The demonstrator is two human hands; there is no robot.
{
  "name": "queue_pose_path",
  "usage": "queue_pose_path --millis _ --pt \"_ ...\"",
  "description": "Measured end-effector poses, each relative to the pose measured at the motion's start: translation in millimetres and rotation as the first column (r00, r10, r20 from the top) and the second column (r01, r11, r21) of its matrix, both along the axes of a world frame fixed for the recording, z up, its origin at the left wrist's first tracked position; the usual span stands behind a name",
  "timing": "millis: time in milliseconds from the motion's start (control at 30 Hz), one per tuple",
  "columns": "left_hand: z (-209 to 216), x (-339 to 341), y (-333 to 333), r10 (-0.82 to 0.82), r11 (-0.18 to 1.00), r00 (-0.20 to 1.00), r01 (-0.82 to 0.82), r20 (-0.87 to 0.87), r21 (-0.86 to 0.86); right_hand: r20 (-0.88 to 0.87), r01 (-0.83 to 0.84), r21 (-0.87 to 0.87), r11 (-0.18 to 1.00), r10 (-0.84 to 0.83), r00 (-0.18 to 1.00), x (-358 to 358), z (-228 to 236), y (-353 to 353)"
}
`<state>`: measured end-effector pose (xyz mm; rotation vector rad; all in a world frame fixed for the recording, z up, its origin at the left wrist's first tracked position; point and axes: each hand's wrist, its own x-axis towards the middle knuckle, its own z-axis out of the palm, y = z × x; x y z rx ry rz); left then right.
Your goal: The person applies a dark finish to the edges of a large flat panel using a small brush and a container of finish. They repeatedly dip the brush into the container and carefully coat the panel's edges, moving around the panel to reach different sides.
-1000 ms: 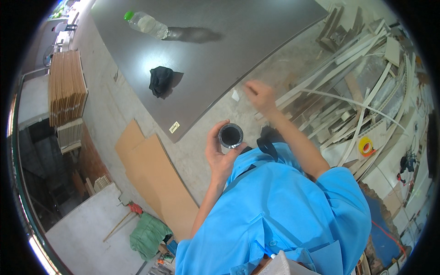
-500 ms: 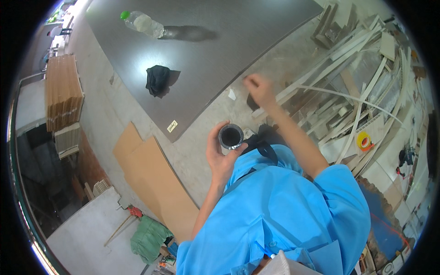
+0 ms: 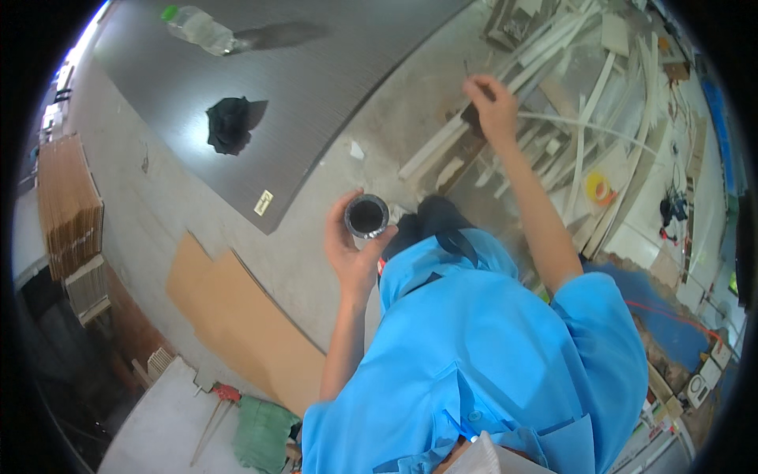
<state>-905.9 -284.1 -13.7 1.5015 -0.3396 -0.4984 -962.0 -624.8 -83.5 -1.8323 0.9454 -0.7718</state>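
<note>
My left hand (image 3: 353,254) is wrapped round a dark, round, cup-like container (image 3: 368,215) with a thick grey rim, its opening facing up. What lies inside is too dark to make out. Out to the right, my right hand (image 3: 497,110) is raised, thumb and fingers pinched on a thin dark stick-like piece (image 3: 466,69) that points away from me. Its kind is too small to tell. Past my left hand, a crumpled black cloth-like thing (image 3: 227,125) rests on the dark grey board (image 3: 316,87).
A clear bottle with a green cap (image 3: 197,30) lies on the board. Scrap strips and offcuts (image 3: 553,150) are heaped at the right, with a yellow tape roll (image 3: 598,189) among them. Flat brown cardboard (image 3: 237,316) covers floor at the left, near stacked brown sheets (image 3: 69,205).
My right hand has moved away from me and to the right, over the scrap heap. My left hand still holds the container. The whole view has shifted.
</note>
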Motion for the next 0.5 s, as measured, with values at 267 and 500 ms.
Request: queue_pose_path --millis 267,500 --pt "-1 -11 -9 0.068 0.997 0.998 -0.068 -0.010 -0.039 0.015 -0.297 -0.114 0.948 0.300 0.954 57 -20 49" --pt "-2 -23 -51 0.113 0.987 0.993 -0.115 0.026 0.112 0.063 -0.474 -0.101 0.875 0.481 0.874 88 -48 36"
